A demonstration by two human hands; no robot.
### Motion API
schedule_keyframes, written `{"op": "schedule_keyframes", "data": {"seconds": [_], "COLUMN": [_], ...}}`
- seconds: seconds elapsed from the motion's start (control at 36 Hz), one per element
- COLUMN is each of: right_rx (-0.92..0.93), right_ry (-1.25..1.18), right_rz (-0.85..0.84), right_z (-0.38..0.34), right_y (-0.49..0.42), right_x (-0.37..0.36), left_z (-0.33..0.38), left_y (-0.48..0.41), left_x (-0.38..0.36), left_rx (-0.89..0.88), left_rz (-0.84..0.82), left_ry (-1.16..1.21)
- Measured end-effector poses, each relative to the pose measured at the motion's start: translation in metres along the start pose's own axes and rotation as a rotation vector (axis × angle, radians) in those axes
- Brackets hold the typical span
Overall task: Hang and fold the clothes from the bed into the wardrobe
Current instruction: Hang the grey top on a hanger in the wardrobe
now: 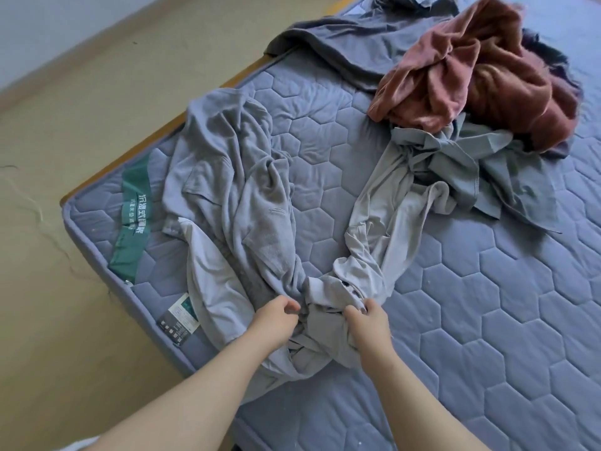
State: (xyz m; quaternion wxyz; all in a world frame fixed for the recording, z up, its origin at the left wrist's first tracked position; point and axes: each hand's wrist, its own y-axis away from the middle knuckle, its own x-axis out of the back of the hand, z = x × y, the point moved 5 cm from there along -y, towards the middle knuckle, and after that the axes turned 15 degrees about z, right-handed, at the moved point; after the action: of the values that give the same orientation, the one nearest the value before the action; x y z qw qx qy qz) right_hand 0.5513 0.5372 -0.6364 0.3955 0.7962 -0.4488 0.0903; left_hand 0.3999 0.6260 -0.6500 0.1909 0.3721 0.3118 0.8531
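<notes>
Both hands pinch the limp, light grey garment (234,177): left hand (276,315) at 7 o'clock, right hand (366,315) beside it. It will likely sag and bunch; better gripped at the shoulder seams.

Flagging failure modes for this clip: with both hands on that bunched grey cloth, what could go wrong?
1. The left hand and right hand seem to grip different tangled pieces, so lifting may raise both.
2. The pale grey garment runs into the grey-green garment; pulling may drag it along.
</notes>
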Motion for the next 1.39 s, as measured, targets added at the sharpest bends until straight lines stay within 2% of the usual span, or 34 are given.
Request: {"op": "schedule_keyframes", "data": {"seconds": [0.19,0.31,0.36,0.58,0.69,0.83,1.0,1.11,1.19,1.28,1.39], "right_rx": [0.123,0.122,0.151,0.278,0.385,0.457,0.537,0.606,0.682,0.735,0.721], "right_ry": [-0.208,-0.353,-0.375,-0.386,-0.379,-0.427,-0.446,-0.45,-0.466,-0.513,-0.545], "right_rz": [-0.111,-0.256,-0.302,-0.433,-0.483,-0.613,-0.663,-0.612,-0.482,-0.381,-0.39], "right_z": [-0.071,-0.102,-0.116,-0.154,-0.173,-0.192,-0.196,-0.195,-0.198,-0.201,-0.204], "right_y": [0.052,0.095,0.116,0.206,0.241,0.273,0.298,0.308,0.31,0.312,0.315], "right_x": [0.016,0.029,0.034,0.049,0.066,0.093,0.132,0.158,0.174,0.19,0.207], "left_z": [0.045,0.064,0.07,0.086,0.078,0.073,0.078,0.078,0.076,0.072,0.059], "left_y": [0.052,0.1,0.124,0.195,0.214,0.244,0.301,0.343,0.371,0.394,0.413], "left_x": [0.043,0.074,0.09,0.142,0.154,0.181,0.201,0.211,0.22,0.225,0.227], "left_rx": [-0.135,-0.249,-0.302,-0.461,-0.469,-0.414,-0.449,-0.554,-0.622,-0.643,-0.613], "left_rz": [-0.04,-0.106,-0.143,-0.092,0.031,0.35,0.55,0.702,0.809,0.894,0.877], "left_ry": [0.15,0.315,0.386,0.451,0.524,0.708,0.847,0.923,0.976,0.906,0.961]}}
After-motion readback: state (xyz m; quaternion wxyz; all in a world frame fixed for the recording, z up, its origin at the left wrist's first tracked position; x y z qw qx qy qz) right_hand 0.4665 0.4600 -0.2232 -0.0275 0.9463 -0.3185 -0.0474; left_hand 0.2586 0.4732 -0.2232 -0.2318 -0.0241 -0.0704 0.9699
